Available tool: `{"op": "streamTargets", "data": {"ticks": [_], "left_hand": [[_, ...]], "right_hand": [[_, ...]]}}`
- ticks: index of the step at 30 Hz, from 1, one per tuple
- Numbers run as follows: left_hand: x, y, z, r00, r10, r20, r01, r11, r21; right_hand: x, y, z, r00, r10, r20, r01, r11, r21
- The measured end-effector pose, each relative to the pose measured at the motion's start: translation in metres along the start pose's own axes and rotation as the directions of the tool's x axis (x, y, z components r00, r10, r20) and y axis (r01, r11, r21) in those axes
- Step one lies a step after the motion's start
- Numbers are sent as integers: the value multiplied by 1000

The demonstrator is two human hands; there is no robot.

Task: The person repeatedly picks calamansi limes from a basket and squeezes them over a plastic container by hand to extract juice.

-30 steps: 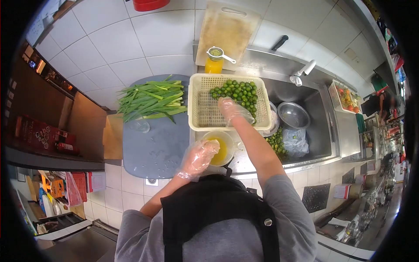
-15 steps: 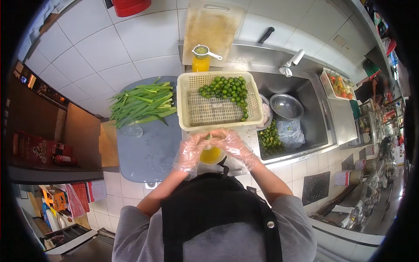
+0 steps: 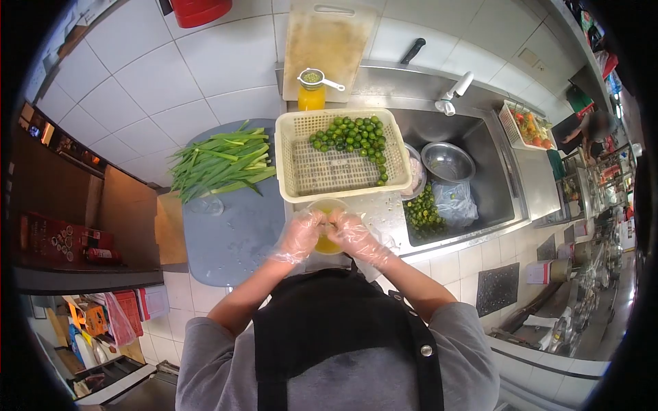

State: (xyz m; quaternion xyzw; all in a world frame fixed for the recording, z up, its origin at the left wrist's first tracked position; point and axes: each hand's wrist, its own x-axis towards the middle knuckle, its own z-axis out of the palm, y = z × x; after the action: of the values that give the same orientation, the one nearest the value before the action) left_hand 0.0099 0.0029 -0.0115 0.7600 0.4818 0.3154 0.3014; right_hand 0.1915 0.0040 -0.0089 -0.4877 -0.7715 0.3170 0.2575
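Observation:
Over a bowl of yellow liquid [image 3: 329, 243], my left hand [image 3: 301, 234] and my right hand [image 3: 351, 236], both in clear plastic gloves, come together with fingers closed. What they pinch is too small to make out. Just beyond the bowl is a cream plastic basket [image 3: 291, 185]; small green citrus fruits [image 3: 356, 135] lie in its upper right part. Behind the basket stands a jar of orange-yellow liquid [image 3: 311, 99], with a small white strainer [image 3: 312, 77] on top.
Green leafy stalks [image 3: 226, 161] and a clear glass [image 3: 209, 205] are on a grey board [image 3: 226, 250] at left. The sink [image 3: 497, 198] at right holds a metal bowl [image 3: 448, 163], a plastic bag [image 3: 456, 205] and cut fruits [image 3: 423, 212]. Another person [image 3: 595, 130] is far right.
My right hand has come back from the fruits in the basket to meet my left hand over the bowl. The view has shifted slightly.

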Motion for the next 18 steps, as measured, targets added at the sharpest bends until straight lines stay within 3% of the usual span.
{"op": "streamTargets", "data": {"ticks": [2, 5, 7, 9, 11, 12, 14, 16, 18], "left_hand": [[0, -4, 9, 1000, -9, -27, 9, 1000, 12], [1, -8, 14, 998, -35, -49, 38, 998, 59], [1, -11, 15, 998, -49, -44, 53, 994, 96], [-2, -13, 18, 992, -54, -112, 50, 998, -36], [0, -3, 8, 992, -51, -112, 38, 993, -116], [1, 2, 2, 992, -48, -115, 25, 981, -191], [4, 7, -6, 997, -9, -81, 0, 994, -108], [3, 5, -5, 999, 22, -47, -23, 999, -26], [-1, -2, 2, 994, -8, -109, -16, 975, -220]], "right_hand": [[1, 5, 7, 991, -112, -71, 105, 990, -96], [4, 5, 15, 997, -76, -28, 69, 977, -202], [3, 1, 4, 998, -66, 0, 65, 983, -170], [2, -5, -7, 998, -50, 31, 54, 989, -140], [1, -7, -15, 975, -220, 34, 223, 964, -148], [-2, -4, -15, 975, -218, 33, 220, 964, -148], [-5, 8, -12, 952, -222, 212, 287, 888, -358], [-4, 14, -5, 940, -307, 152, 341, 872, -352], [-5, 14, -1, 918, -387, 88, 393, 852, -346]]}}
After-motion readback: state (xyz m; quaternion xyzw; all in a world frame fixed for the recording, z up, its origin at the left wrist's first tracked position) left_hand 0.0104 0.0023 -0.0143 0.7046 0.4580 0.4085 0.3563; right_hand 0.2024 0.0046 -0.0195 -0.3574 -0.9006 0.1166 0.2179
